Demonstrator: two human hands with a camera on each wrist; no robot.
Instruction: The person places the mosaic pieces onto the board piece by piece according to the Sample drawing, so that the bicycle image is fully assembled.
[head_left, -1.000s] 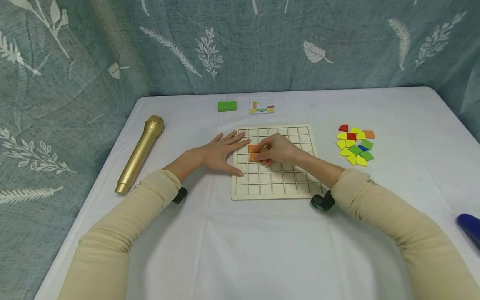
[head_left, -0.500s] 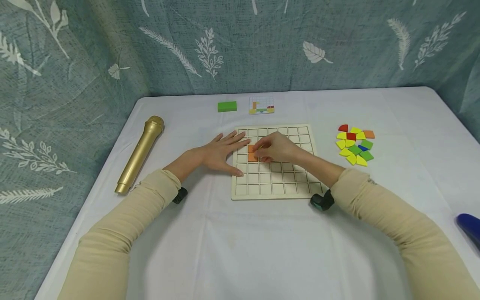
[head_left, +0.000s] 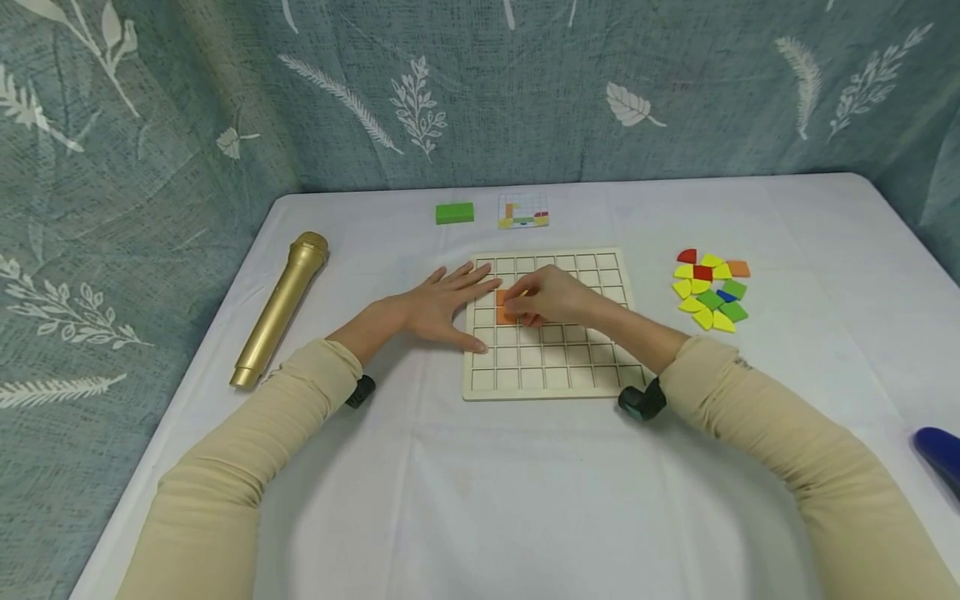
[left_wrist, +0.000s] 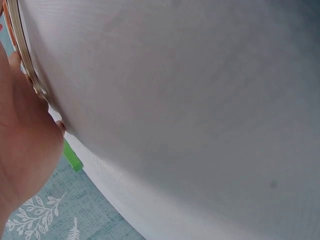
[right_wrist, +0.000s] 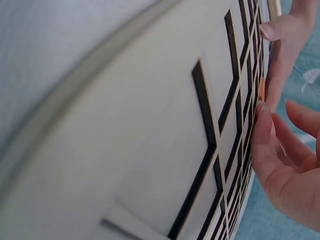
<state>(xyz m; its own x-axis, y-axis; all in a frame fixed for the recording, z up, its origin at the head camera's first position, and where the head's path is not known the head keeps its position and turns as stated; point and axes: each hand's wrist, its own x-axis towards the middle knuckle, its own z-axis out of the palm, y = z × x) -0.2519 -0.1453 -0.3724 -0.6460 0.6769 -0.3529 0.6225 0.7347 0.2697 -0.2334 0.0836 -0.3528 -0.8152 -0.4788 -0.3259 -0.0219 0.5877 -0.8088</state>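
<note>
My left hand (head_left: 444, 307) lies flat with spread fingers at the left edge of a pale wooden grid board (head_left: 517, 379), fingertips and thumb over its rim. In the left wrist view, the palm (left_wrist: 30, 135) shows beside the board's edge. Two orange square tiles (head_left: 502, 315) sit one behind the other in the grid, near its left side. Just right of them, my right hand (head_left: 551, 297) is bent over the board, thumb and index pinching a small yellow tile, mostly hidden by the fingers. In the right wrist view, fingertips (right_wrist: 262, 112) are right at the grid surface.
A loose group of yellow, green, red, blue and orange tiles (head_left: 708, 301) lies right of the board. Behind it are a green block (head_left: 454, 213) and a pattern card (head_left: 523, 211). A gold microphone (head_left: 281, 308) lies left; a dark blue object (head_left: 939, 457) is at the right edge.
The right fingers have shifted slightly beside the orange tiles, uncovering more of the nearer one and then overlapping it a little again. The left hand has stayed in place.
</note>
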